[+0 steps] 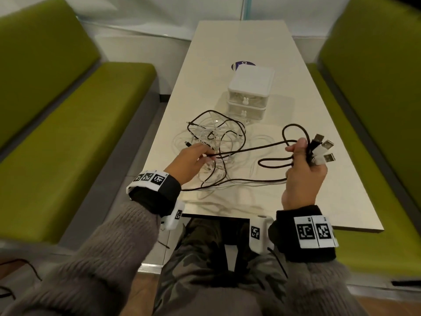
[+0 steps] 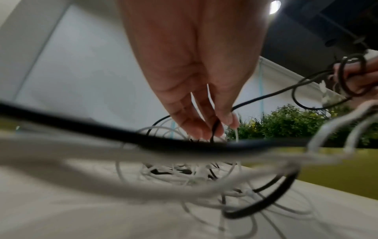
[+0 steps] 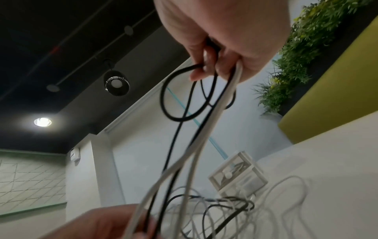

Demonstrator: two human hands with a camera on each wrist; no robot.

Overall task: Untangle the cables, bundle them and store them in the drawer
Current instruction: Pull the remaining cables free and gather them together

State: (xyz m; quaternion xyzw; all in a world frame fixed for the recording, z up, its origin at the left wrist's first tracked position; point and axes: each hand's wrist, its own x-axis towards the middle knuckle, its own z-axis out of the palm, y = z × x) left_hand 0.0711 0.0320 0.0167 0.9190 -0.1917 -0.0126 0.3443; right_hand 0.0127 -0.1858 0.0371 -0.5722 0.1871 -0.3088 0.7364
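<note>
Cables (image 1: 214,142) are heaped in a tangle on the worktop (image 1: 250,49), just before the closed drawer unit (image 1: 249,94). Several USB plugs (image 1: 323,149) and black loops are gripped in the raised right hand (image 1: 303,169); a black strand (image 1: 246,149) is pinched by the left hand (image 1: 189,163).

Glossy table (image 1: 268,53); metal plugs (image 1: 328,145)

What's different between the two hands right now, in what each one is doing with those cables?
The right hand is raised and grips several cables at their USB plugs, with black loops gathered in its fist; the left hand sits lower and pinches one black cable mid-length. The right hand is off beside the tangle of cables on the table; the left reaches into it. Both hold the same black cable, stretched between them.
</note>
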